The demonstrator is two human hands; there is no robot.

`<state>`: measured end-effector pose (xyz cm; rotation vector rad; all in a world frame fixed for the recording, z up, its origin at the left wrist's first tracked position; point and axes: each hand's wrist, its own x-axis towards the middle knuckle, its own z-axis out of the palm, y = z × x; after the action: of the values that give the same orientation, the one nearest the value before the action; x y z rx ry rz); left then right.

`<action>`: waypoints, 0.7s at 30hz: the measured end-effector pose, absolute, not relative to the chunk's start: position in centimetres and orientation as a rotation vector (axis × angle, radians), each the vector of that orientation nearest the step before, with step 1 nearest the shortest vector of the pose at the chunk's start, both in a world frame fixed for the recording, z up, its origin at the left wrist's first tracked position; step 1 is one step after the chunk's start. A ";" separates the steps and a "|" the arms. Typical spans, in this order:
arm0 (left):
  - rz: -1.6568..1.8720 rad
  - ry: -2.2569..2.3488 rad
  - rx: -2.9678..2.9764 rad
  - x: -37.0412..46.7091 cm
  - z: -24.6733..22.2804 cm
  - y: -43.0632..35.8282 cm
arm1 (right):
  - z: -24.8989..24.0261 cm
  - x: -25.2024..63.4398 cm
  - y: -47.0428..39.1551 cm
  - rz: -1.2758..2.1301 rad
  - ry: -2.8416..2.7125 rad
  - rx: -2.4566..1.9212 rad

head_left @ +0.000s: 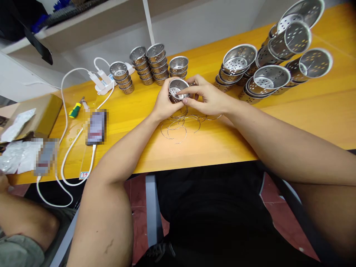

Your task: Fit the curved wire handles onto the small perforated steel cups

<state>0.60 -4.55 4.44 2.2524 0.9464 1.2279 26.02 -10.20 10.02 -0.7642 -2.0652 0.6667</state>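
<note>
screwdriver (75,111) on table (155,157) | left hand (164,99) curled round cup (174,84), mouth up | wire rings (200,124) on table, nearer the person | right hand (207,97) bent, index over cup's mouth, pinch unclear | stacks (256,89) farther right
</note>
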 end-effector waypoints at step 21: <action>0.983 0.995 2.384 -0.5 4.3 -4.1 | 12.8 28.2 -10.4 -0.037 -1.836 -0.917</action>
<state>-0.51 -4.10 4.31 2.3842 0.9952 0.9825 28.18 -10.38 12.83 -0.9168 -1.8364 -0.0372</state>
